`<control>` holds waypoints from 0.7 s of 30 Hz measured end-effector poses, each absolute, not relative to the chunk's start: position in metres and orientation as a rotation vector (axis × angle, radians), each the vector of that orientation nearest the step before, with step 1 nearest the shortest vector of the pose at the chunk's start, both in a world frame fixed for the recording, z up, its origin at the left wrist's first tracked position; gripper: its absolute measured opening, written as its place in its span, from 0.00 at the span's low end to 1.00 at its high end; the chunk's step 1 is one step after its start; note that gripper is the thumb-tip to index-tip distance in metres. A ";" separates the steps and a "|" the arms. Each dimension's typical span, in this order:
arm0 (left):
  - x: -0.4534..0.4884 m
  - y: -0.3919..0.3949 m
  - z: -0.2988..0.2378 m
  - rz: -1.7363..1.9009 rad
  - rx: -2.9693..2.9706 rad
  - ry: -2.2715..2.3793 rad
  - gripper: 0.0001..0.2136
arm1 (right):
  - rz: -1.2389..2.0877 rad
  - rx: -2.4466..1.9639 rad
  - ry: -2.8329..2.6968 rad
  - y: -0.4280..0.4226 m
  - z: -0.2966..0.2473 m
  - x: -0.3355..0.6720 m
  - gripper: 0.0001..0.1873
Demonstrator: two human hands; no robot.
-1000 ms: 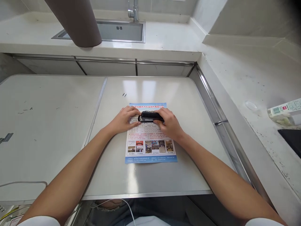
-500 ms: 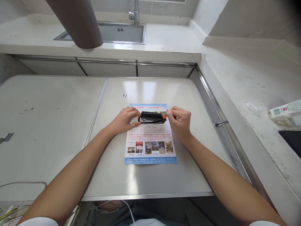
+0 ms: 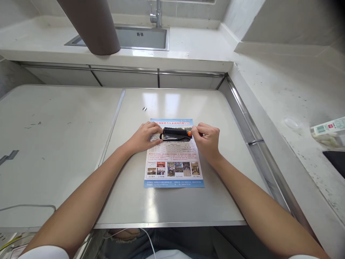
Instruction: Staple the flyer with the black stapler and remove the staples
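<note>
A black stapler [image 3: 175, 134] with an orange piece at its right end lies sideways across a printed sheet [image 3: 172, 182]. My left hand [image 3: 146, 137] holds the stapler's left end between thumb and fingers. At the other end my right hand [image 3: 206, 138] is closed, with thumb and index finger pinched at the orange piece [image 3: 189, 133]. The remaining fingers of that hand are curled in. Two small silver pieces [image 3: 145, 108], like short staple strips, lie on the table beyond the sheet.
The white table [image 3: 129, 201] has a seam left of the sheet. Behind it runs a counter with a sink [image 3: 142, 37], a faucet [image 3: 156, 16] and a brown column [image 3: 94, 28]. On the right counter lies a clear package [image 3: 327, 131]. A pale cable [image 3: 29, 206] crosses the left side.
Both hands keep their hold on the stapler with hardly any movement. The whole view has shifted slightly, so everything appears a little further right.
</note>
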State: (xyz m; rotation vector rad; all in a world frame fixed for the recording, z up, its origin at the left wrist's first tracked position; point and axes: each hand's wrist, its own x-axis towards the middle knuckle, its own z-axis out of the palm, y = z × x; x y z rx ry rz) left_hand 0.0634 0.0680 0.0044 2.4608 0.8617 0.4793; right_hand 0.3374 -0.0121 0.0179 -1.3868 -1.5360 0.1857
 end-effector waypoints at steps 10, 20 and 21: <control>0.064 0.068 0.004 0.502 2.475 0.850 0.12 | 0.184 -1.387 -1.599 -0.009 0.014 0.340 0.24; 0.064 0.068 0.004 0.484 2.483 0.861 0.12 | 0.247 -1.427 -1.560 -0.005 0.008 0.340 0.22; 0.064 0.068 0.004 0.483 2.485 0.861 0.12 | 0.252 -1.434 -1.563 -0.005 0.008 0.340 0.21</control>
